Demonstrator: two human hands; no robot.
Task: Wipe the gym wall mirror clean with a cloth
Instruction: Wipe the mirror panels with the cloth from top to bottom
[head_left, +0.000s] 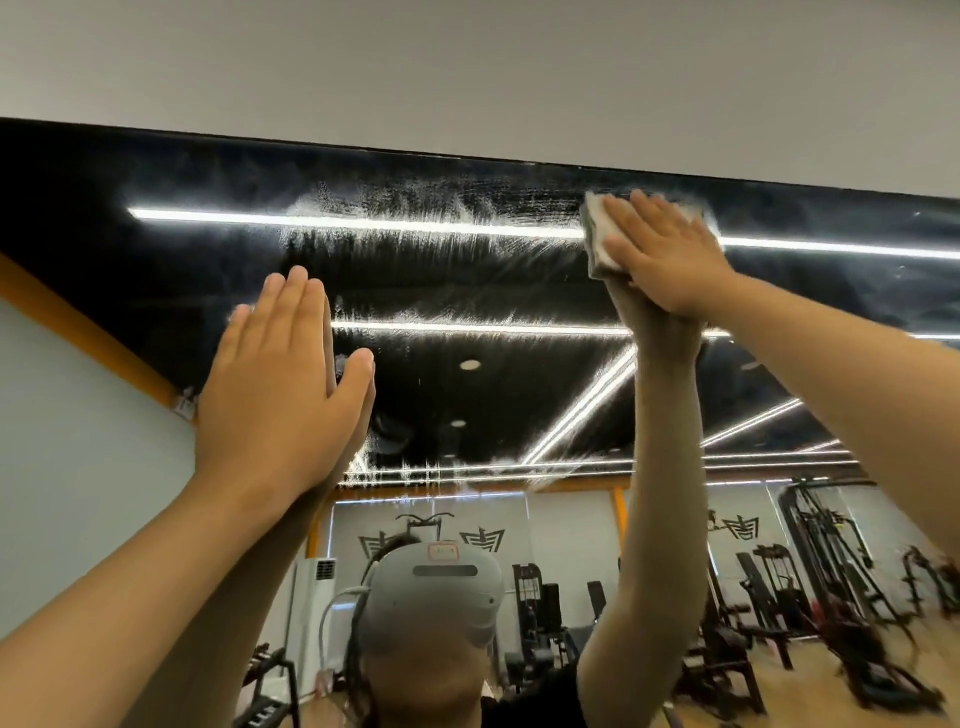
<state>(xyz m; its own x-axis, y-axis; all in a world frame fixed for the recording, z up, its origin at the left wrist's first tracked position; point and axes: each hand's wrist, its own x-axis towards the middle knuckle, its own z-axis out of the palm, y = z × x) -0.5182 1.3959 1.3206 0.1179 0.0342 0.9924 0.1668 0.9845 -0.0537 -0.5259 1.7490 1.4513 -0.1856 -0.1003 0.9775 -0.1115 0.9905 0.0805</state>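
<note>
A: Head camera: what is the right hand (660, 249) doing?
B: It is pressing a folded white cloth (597, 234) flat against the wall mirror (156, 270), with its fingers straight and spread and none curling round the cloth. The cloth is lying under the fingertips and palm, just below the mirror's top edge.
A: And the left hand (280, 384)?
B: It is lying flat on the glass with straight fingers, holding nothing, below and to the left of the cloth hand.
A: How should the wipe be going?
B: Wet smears (415, 223) are showing to the left of the cloth. I am judging that even palm pressure and overlapping passes through them would be working best.
A: Counts?
B: One cloth, one mirror and two hands are showing. Two reflected light strips (208, 215) are crossing the smears.
</note>
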